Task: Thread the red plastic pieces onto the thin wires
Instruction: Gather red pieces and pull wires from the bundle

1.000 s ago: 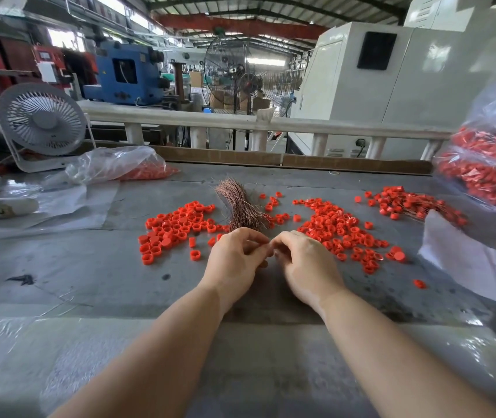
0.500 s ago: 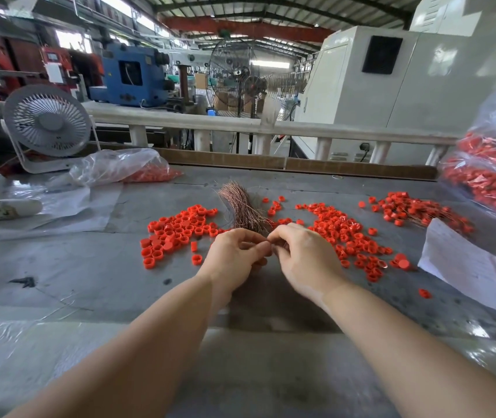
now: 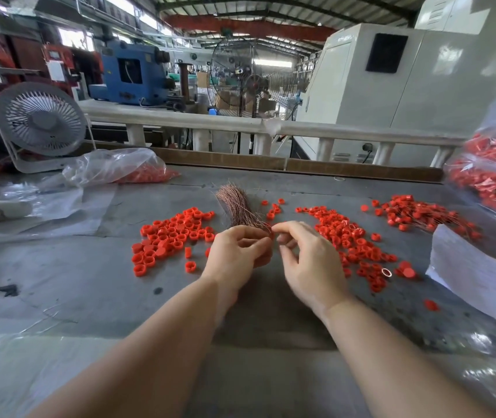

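Observation:
A bundle of thin copper-coloured wires (image 3: pixel 236 205) lies on the grey table (image 3: pixel 74 267), fanning away from me. My left hand (image 3: pixel 237 251) has its fingers curled round the near end of the bundle. My right hand (image 3: pixel 307 260) pinches at the wire tips beside a small red piece (image 3: pixel 270 234) between the two hands; its other fingers are spread. Loose red plastic pieces lie in a pile on the left (image 3: pixel 171 236) and in a larger scatter on the right (image 3: pixel 352 242). Red pieces with wires through them (image 3: pixel 415 215) lie further right.
A clear bag of red pieces (image 3: pixel 494 176) bulges in at the right edge, with white paper (image 3: pixel 467 273) below it. Another plastic bag with red pieces (image 3: pixel 120 168) and a small white fan (image 3: pixel 40 123) sit at the back left. A wooden strip (image 3: pixel 301 165) edges the table's far side.
The hands, pressed together before, have come slightly apart; the right hand's fingers have spread and lifted. The view has shifted a little.

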{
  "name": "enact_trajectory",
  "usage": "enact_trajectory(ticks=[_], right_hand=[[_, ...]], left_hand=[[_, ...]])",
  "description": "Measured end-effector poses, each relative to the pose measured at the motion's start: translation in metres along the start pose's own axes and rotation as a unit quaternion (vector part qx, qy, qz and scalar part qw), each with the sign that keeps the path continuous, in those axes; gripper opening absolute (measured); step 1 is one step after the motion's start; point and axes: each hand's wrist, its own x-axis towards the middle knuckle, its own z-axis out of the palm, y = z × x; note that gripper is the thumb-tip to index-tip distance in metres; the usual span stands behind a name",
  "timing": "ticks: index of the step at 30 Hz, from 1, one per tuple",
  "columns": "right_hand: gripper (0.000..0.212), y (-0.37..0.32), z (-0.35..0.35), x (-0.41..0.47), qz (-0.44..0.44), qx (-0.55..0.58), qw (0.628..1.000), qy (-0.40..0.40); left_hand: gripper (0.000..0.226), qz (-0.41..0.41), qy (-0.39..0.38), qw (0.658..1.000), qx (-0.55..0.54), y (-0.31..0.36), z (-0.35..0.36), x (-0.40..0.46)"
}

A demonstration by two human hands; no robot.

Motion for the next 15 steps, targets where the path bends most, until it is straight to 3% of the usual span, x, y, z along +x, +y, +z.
enact_trajectory(ticks=[6,15], right_hand=[[0.025,-0.002,-0.002,-0.002,-0.017,0.046,0.999,-0.021],[0.011,0.003,-0.001,0.001,0.025,0.088,0.996,-0.006]], left_hand=[[0.012,0.028,-0.022,0.999,-0.005,-0.005,-0.005,-0.004],[0.034,-0.021,-0.067,0.997,-0.014,0.006,-0.004,-0.009]])
